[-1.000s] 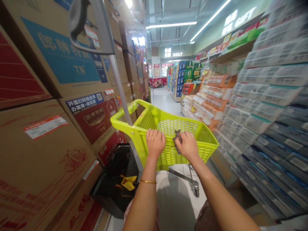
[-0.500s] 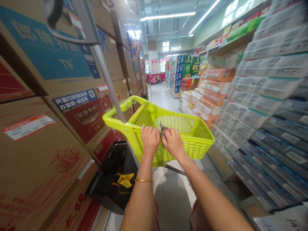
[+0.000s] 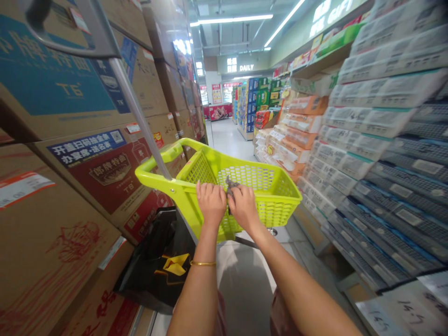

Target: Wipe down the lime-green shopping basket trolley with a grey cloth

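Note:
A lime-green plastic shopping cart [image 3: 280, 200] stands sideways in front of me, its slotted basket pointing to the right. My left hand [image 3: 212, 205] is closed over the near rim of the basket, with the fingers curled inward. Beside it, my right hand [image 3: 244, 205] is closed on a crumpled dark grey cloth [image 3: 231, 183] at the same rim. Part of the cloth is hidden under the fingers, and I cannot tell how firmly that hand also grips the rim. A bag [image 3: 147, 275], black with a yellow print, hangs or stands below the cart's handle end; its support is hidden.
Stacked cardboard cartons [image 3: 98, 168] form a wall close on the left. A metal pole [image 3: 140, 112] with a grey grip rises by the cart's handle. Piled paper packs [image 3: 378, 121] line the right side. The tiled aisle [image 3: 227, 135] runs ahead towards more shelves.
The view has shifted, so the cart, hands and shelves sit slightly further left. Both hands keep their hold at the basket rim, and the cloth stays in the right hand.

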The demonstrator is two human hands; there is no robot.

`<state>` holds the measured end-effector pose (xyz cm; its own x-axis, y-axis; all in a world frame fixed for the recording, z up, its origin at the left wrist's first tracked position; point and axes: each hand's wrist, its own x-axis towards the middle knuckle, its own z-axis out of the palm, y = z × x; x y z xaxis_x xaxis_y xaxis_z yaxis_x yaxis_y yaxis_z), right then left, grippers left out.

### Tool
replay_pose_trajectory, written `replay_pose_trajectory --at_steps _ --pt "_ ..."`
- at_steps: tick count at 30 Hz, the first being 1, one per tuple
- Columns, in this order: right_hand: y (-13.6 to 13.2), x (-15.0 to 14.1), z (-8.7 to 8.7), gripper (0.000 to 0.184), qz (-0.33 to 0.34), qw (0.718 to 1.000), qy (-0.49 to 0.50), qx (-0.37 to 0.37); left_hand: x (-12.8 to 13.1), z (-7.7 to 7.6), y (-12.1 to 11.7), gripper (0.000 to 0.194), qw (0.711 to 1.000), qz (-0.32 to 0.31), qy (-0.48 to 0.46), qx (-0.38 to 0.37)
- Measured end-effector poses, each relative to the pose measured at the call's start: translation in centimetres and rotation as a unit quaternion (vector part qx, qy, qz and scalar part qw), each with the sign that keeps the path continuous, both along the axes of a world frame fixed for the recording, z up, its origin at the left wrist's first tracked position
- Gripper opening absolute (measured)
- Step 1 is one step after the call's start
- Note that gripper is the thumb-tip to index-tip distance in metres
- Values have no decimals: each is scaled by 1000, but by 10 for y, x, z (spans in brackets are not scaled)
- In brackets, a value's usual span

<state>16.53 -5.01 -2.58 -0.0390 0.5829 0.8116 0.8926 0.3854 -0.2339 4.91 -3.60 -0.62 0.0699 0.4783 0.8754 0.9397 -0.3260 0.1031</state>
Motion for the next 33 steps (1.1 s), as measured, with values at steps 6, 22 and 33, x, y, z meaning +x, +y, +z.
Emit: replay_pose_trajectory --at_steps 6,22,33 --pt "3 -11 2 19 23 1000 -18 0 -5 1 1 27 1000 1 18 -15" --pt "-3 48 3 19 -98 993 10 -63 14 -2 2 24 993 -97 53 -46" --pt "5 20 -5 21 -7 999 11 -34 19 -7 9 29 989 -76 107 -73"
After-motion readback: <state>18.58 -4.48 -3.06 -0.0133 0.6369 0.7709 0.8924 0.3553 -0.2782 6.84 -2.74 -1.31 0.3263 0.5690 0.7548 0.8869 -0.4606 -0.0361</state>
